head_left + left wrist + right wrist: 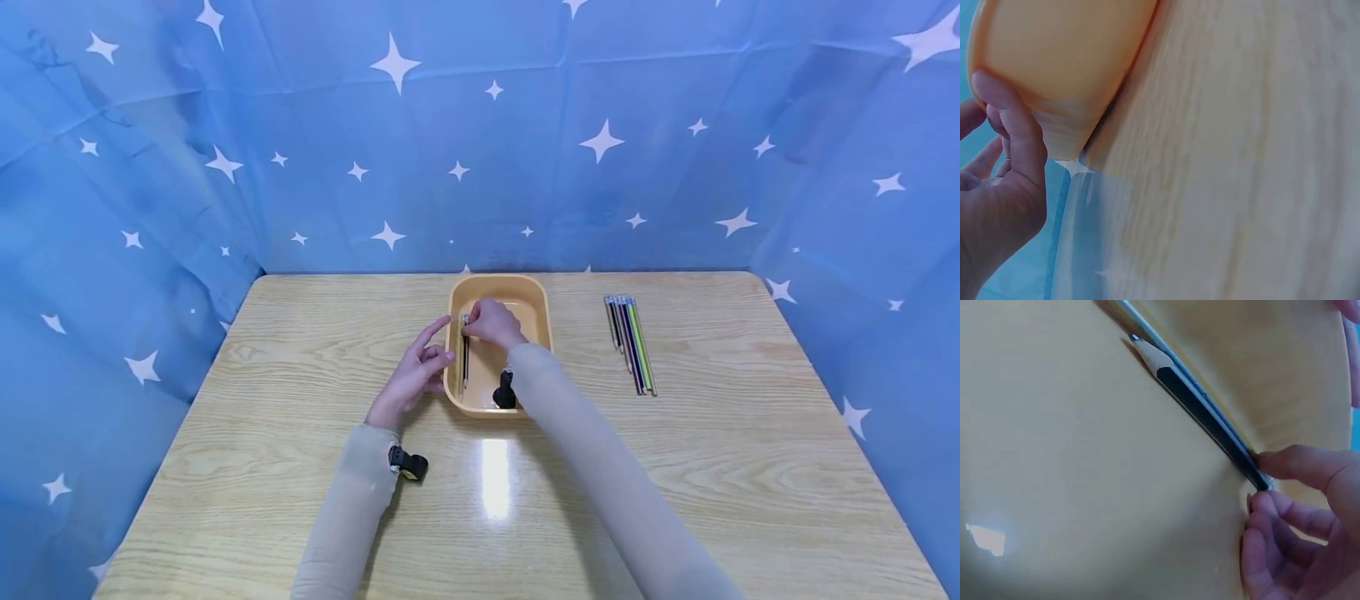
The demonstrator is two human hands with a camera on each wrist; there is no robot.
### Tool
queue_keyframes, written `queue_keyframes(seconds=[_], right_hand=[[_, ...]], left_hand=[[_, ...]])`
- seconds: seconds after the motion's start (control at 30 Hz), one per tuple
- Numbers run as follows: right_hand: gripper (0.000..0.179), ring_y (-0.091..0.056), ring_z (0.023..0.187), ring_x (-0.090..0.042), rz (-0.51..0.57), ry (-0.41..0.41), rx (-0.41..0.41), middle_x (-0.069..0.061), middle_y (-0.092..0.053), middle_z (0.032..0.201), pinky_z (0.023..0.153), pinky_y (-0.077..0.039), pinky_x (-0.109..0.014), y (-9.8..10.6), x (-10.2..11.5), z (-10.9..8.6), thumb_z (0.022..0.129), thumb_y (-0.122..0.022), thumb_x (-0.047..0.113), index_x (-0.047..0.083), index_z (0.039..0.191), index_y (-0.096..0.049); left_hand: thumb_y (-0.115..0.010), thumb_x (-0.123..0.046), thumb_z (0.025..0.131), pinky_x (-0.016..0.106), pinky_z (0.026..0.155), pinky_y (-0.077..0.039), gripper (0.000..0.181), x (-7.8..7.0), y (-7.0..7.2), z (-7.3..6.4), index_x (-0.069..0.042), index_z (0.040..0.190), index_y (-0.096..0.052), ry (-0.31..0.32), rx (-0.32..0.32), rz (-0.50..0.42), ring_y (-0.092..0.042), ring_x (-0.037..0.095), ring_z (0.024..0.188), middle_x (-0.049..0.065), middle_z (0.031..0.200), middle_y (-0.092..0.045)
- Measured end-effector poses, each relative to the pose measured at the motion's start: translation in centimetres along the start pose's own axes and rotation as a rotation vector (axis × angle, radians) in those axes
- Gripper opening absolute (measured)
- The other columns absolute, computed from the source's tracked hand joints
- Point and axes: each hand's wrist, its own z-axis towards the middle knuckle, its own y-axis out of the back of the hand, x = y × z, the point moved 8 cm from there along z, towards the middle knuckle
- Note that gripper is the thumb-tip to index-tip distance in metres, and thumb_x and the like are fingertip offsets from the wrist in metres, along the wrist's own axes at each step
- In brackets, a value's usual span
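My right hand reaches into an orange plastic basket and pinches a black pencil near its blunt end, between thumb and fingers. The pencil lies low along the basket's left side, its sharpened tip toward me. In the right wrist view another pencil, with a pale shiny barrel, runs beside it along the wall, partly hidden. At the basket's left rim is my left hand, forefinger extended and thumb touching the rim; its other fingers are partly hidden.
A row of several pencils in dark, purple and yellow-green colours lies on the wooden table to the basket's right. Behind the table hangs a blue cloth with white stars. Each wrist carries a small black camera.
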Motion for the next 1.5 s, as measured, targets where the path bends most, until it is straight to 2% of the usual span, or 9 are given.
queue_keyframes(seconds=[0.17,0.3,0.37,0.5,0.67,0.83,1.13,1.33,1.5], right_hand=[[0.019,-0.051,0.062,-0.017,0.013,0.0,0.01,-0.002,-0.055,0.071,0.053,-0.04,-0.028,0.0,-0.2,0.0,0.073,-0.07,0.022,0.01,0.077,-0.056],[0.02,-0.05,0.062,-0.018,-0.034,-0.039,-0.009,-0.002,-0.054,0.069,0.051,-0.039,-0.029,0.1,-0.3,-0.3,0.072,-0.07,0.023,0.011,0.076,-0.055],[0.021,-0.05,0.061,-0.018,-0.058,-0.062,-0.019,-0.002,-0.054,0.068,0.051,-0.038,-0.03,0.1,-0.3,-0.4,0.071,-0.07,0.024,0.012,0.075,-0.055],[0.022,-0.051,0.057,-0.018,-0.095,-0.086,-0.026,-0.002,-0.054,0.066,0.051,-0.039,-0.03,0.2,-0.4,-0.2,0.071,-0.07,0.026,0.012,0.073,-0.053],[0.016,-0.053,0.052,-0.018,-0.098,-0.085,-0.035,-0.003,-0.054,0.061,0.047,-0.04,-0.03,0.5,-0.4,-0.2,0.072,-0.066,0.016,0.011,0.068,-0.052],[0.025,-0.05,0.046,-0.016,-0.091,-0.072,-0.043,-0.002,-0.049,0.052,0.04,-0.037,-0.026,0.6,-0.3,-0.5,0.074,-0.065,0.017,0.012,0.059,-0.046],[0.034,-0.048,0.042,-0.015,0.019,-0.036,-0.049,0.001,-0.042,0.046,0.038,-0.038,-0.023,0.9,-0.4,-0.6,0.075,-0.067,0.023,0.013,0.053,-0.042],[0.026,-0.054,0.048,-0.016,0.146,0.008,-0.032,-0.001,-0.047,0.053,0.045,-0.047,-0.025,1.5,-0.5,-0.8,0.077,-0.066,0.022,0.009,0.06,-0.051],[0.018,-0.056,0.054,-0.018,0.158,0.022,-0.041,-0.003,-0.054,0.062,0.049,-0.047,-0.025,2.5,-0.3,-1.1,0.078,-0.066,0.021,0.008,0.071,-0.056]], left_hand=[[-0.052,-0.002,0.088,0.037,0.051,-0.052,0.062,0.8,0.5,0.3,-0.028,0.139,-0.029,-0.006,-0.02,-0.006,-0.053,0.028,0.07,0.018,0.087,-0.046],[-0.053,-0.002,0.088,0.049,0.058,-0.052,0.061,1.4,0.7,0.5,-0.031,0.138,-0.032,-0.004,-0.032,-0.011,-0.051,0.033,0.076,0.021,0.089,-0.046],[-0.051,-0.001,0.089,0.057,0.065,-0.049,0.061,1.0,0.4,0.4,-0.028,0.139,-0.029,0.003,-0.019,-0.007,-0.048,0.04,0.084,0.026,0.093,-0.044],[-0.049,0.0,0.09,0.063,0.069,-0.044,0.061,0.2,-0.2,0.0,-0.023,0.141,-0.025,-0.006,-0.005,0.008,-0.043,0.045,0.088,0.03,0.094,-0.04],[-0.047,0.002,0.09,0.065,0.072,-0.042,0.062,0.0,-0.4,0.0,-0.021,0.142,-0.023,-0.008,-0.004,0.008,-0.045,0.044,0.088,0.03,0.095,-0.041],[-0.047,0.003,0.089,0.06,0.069,-0.047,0.063,0.3,-0.2,0.0,-0.023,0.141,-0.024,0.003,-0.008,0.0,-0.046,0.041,0.087,0.028,0.094,-0.042],[-0.049,0.002,0.089,0.056,0.066,-0.049,0.062,0.4,-0.2,-0.2,-0.023,0.141,-0.025,-0.007,-0.008,-0.001,-0.048,0.036,0.082,0.029,0.094,-0.041],[-0.049,0.001,0.089,0.058,0.068,-0.048,0.062,0.2,-0.3,-0.1,-0.021,0.142,-0.024,-0.02,-0.003,-0.01,-0.049,0.034,0.081,0.023,0.09,-0.043],[-0.049,0.001,0.089,0.053,0.066,-0.051,0.062,0.2,-0.3,-0.1,-0.022,0.142,-0.024,-0.012,-0.009,-0.003,-0.051,0.03,0.079,0.025,0.092,-0.043]])
